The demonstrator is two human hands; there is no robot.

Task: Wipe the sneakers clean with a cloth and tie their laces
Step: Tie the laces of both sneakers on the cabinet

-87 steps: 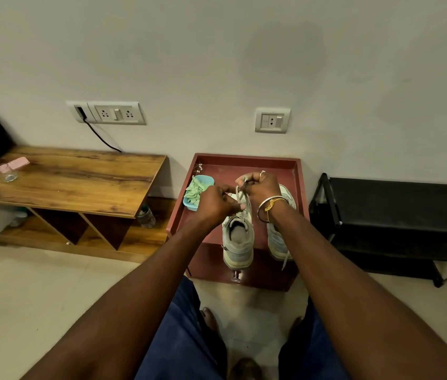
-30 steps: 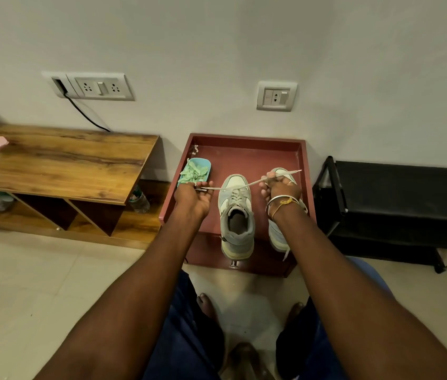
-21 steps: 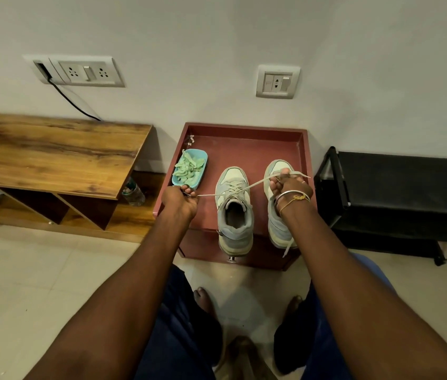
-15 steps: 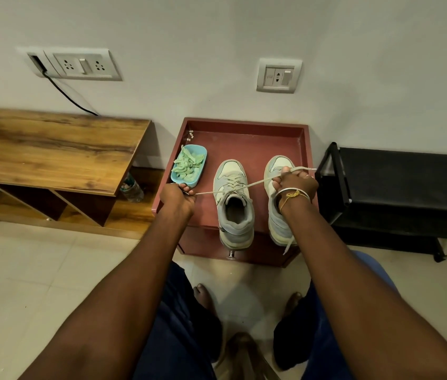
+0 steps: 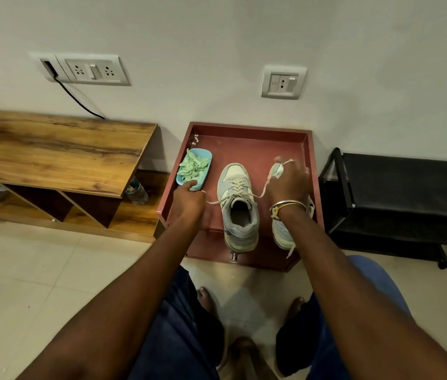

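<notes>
1. Sneakers stood side by side, toes to the wall, in a red tray (image 5: 244,141) on the floor: the left sneaker (image 5: 240,212) in plain sight, the right sneaker (image 5: 282,234) half hidden under the right wrist.
2. The left hand (image 5: 189,201) had its fingers curled, pinching one end of the left sneaker's lace (image 5: 212,201), which was drawn out sideways to the left.
3. The right hand (image 5: 289,182) was blurred; its fingers seemed bent with the other lace end wound over them, above the right sneaker's toe.
4. A green cloth (image 5: 192,167) lay bunched in a blue dish (image 5: 205,157) just beyond the left hand.
5. A wooden bench (image 5: 60,154) stood left of the tray, a black rack (image 5: 408,187) to its right.
</notes>
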